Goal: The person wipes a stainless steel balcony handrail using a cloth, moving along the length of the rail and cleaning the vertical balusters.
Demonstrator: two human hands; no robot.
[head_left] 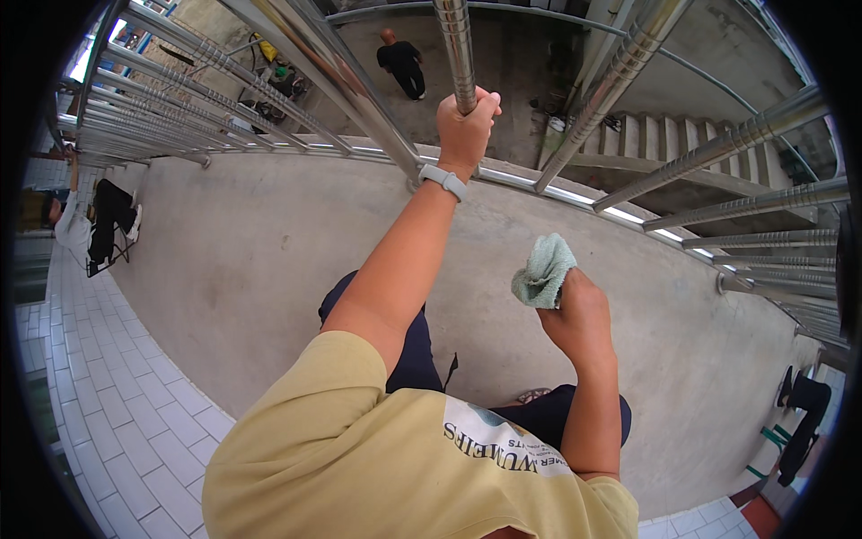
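Tight grip of the left hand (465, 126) around a shiny round steel railing bar (456, 49), fingers curled fully about it, thumb side up. Left arm stretched long and straight up from the shoulder, a pale grey wristband (444, 181) snug at the wrist. Right hand (579, 314) lower down and well apart from the bar, fingers pressed together around a small bunched-up pale green cloth (543, 271), most of the cloth poking out above the fist. Right arm bent at the elbow, forearm pointing up, fist held in front of the low grey concrete wall (251, 260). More shiny steel bars (718, 148) slanting off to both sides over the top of that wall. Yellow shirt (359, 449) and dark trousers at the bottom of the view. White tiled floor (117, 413) to the left. Far below, past the bars, grey steps and another person in dark clothes (401, 63).
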